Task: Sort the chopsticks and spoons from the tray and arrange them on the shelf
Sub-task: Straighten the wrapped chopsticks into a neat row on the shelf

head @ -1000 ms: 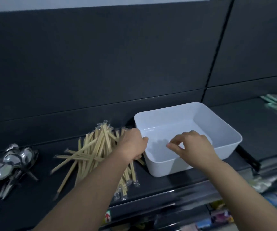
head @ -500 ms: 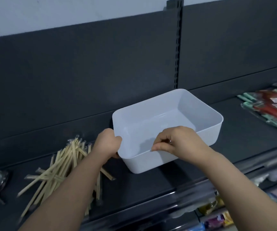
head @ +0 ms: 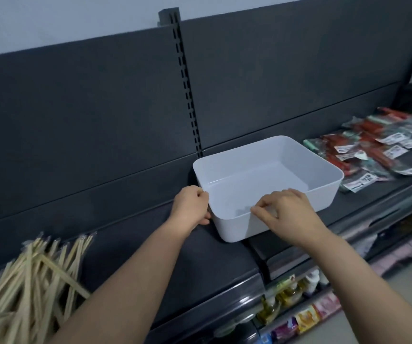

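Two hands on tray [head: 321, 201]: left hand [head: 191, 204] curled round near-left corner, right hand [head: 286, 209] pinching near rim. Empty thin plastic, likely light, stiff, slick; rim grip suits.

The left hand [head: 191, 206] and right hand [head: 286, 209] are bare, as are both forearms [head: 125, 281]
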`<state>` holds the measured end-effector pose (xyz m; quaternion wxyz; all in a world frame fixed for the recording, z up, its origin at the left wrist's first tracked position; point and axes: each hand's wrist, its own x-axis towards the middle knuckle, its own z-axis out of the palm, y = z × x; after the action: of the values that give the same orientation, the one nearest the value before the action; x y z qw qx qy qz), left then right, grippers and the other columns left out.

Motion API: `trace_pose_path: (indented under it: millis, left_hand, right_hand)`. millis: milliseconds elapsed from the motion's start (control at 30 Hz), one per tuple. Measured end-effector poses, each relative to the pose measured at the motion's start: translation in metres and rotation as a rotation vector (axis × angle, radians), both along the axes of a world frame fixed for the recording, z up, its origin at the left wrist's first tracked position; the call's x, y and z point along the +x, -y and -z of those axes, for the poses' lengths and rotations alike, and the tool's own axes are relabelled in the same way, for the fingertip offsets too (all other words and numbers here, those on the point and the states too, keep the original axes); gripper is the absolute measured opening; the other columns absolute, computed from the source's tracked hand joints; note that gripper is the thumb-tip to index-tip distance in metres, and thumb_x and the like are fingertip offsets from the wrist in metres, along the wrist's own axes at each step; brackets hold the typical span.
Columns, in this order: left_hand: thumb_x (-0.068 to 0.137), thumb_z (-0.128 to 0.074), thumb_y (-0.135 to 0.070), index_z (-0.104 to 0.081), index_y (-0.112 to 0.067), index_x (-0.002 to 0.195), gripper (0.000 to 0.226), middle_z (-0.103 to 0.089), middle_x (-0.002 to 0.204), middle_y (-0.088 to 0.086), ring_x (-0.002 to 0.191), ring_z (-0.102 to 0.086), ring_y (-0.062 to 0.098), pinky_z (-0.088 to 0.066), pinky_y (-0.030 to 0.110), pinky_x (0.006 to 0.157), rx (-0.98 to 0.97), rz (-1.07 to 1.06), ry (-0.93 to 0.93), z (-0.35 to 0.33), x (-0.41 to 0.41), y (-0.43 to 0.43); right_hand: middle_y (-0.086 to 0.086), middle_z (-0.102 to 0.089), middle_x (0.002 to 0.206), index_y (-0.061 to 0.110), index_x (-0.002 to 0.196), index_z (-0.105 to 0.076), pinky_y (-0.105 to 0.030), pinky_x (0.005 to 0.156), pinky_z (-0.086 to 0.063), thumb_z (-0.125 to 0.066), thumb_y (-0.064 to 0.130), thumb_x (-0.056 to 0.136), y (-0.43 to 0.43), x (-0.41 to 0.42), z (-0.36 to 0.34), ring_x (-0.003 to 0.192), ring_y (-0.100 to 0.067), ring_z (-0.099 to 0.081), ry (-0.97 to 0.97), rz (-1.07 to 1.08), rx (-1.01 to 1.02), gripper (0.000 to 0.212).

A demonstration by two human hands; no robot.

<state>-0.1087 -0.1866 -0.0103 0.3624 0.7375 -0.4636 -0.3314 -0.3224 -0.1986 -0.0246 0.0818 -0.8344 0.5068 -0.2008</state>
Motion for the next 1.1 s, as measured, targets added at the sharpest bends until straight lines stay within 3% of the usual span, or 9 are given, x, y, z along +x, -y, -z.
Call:
trace_pose_path:
  millis: [67, 200, 333, 433, 700, 800, 900, 1100]
  left_hand:
    - [0.098, -0.040, -0.018, -0.066, -0.009, 0.098, 0.027, -0.070, 0.093, 0.008, 0.073, -0.069, 0.020, -0.059, 0.032, 0.060, -0.002, 0.042, -0.065, 0.002, -0.011, 0.002]
    - [0.102, -0.042, -0.017, -0.060, -0.019, 0.109, 0.019, -0.068, 0.100, -0.001, 0.079, -0.068, 0.018, -0.057, 0.033, 0.066, -0.016, 0.093, -0.140, 0.008, -0.004, -0.009]
    - [0.098, -0.049, -0.013, -0.064, -0.017, 0.108, 0.018, -0.070, 0.098, 0.000, 0.076, -0.066, 0.012, -0.054, 0.029, 0.066, -0.067, -0.014, -0.022, 0.009, 0.042, -0.030]
    - [0.094, -0.054, -0.013, -0.068, -0.017, 0.102, 0.017, -0.070, 0.087, -0.003, 0.078, -0.067, 0.013, -0.054, 0.028, 0.069, -0.084, -0.106, 0.093, 0.008, 0.089, -0.060]
    - [0.091, -0.060, -0.015, -0.071, -0.018, 0.104, 0.017, -0.072, 0.100, 0.000, 0.096, -0.067, 0.019, -0.051, 0.028, 0.087, -0.034, -0.336, 0.346, 0.017, 0.210, -0.163]
    - [0.092, -0.055, -0.016, -0.068, -0.016, 0.112, 0.024, -0.071, 0.109, 0.004, 0.104, -0.063, 0.025, -0.048, 0.032, 0.084, -0.012, -0.517, 0.576, 0.015, 0.254, -0.205]
    - [0.093, -0.053, -0.021, -0.063, -0.013, 0.116, 0.026, -0.070, 0.109, 0.010, 0.107, -0.060, 0.033, -0.048, 0.038, 0.080, 0.040, -0.657, 0.664, 0.020, 0.301, -0.242]
    - [0.098, -0.043, -0.040, -0.059, -0.005, 0.114, 0.041, -0.065, 0.114, 0.019, 0.109, -0.057, 0.037, -0.044, 0.036, 0.081, 0.306, -0.514, 0.626, 0.051, 0.367, -0.275]
  right_hand:
    - [0.009, -0.064, 0.086, 0.027, 0.089, -0.069, -0.037, 0.101, -0.034, -0.050, 0.048, 0.093, 0.004, -0.001, -0.001, 0.086, -0.015, -0.056, 0.058, 0.031, -0.023, 0.029]
    - [0.003, -0.065, 0.076, 0.021, 0.083, -0.071, -0.033, 0.074, -0.043, -0.059, 0.032, 0.090, -0.001, 0.029, -0.003, 0.077, -0.022, -0.058, 0.121, -0.033, -0.152, 0.018]
    - [0.001, -0.063, 0.088, 0.021, 0.095, -0.069, -0.031, 0.069, -0.045, -0.059, 0.024, 0.089, -0.012, 0.077, -0.003, 0.091, -0.021, -0.055, 0.082, -0.205, -0.136, 0.012]
    - [-0.002, -0.064, 0.081, 0.017, 0.090, -0.071, -0.036, 0.064, -0.051, -0.065, 0.014, 0.082, -0.023, 0.119, 0.002, 0.082, -0.028, -0.059, 0.046, -0.341, -0.138, 0.011]
    - [0.003, -0.059, 0.116, 0.024, 0.121, -0.059, -0.028, 0.085, -0.043, -0.052, 0.025, 0.094, -0.082, 0.243, 0.017, 0.114, -0.018, -0.051, -0.028, -0.524, 0.111, 0.028]
    - [0.001, -0.057, 0.125, 0.023, 0.128, -0.055, -0.032, 0.093, -0.046, -0.053, 0.031, 0.094, -0.104, 0.282, 0.027, 0.118, -0.019, -0.051, -0.054, -0.534, 0.241, 0.035]
    - [-0.002, -0.054, 0.131, 0.021, 0.133, -0.050, -0.035, 0.097, -0.044, -0.051, 0.042, 0.095, -0.122, 0.319, 0.037, 0.121, -0.021, -0.050, -0.029, -0.477, 0.348, 0.044]
    - [-0.010, -0.043, 0.145, 0.015, 0.147, -0.029, -0.037, 0.103, -0.037, -0.035, 0.059, 0.094, -0.146, 0.378, 0.042, 0.132, -0.028, -0.040, -0.019, -0.330, 0.521, 0.069]
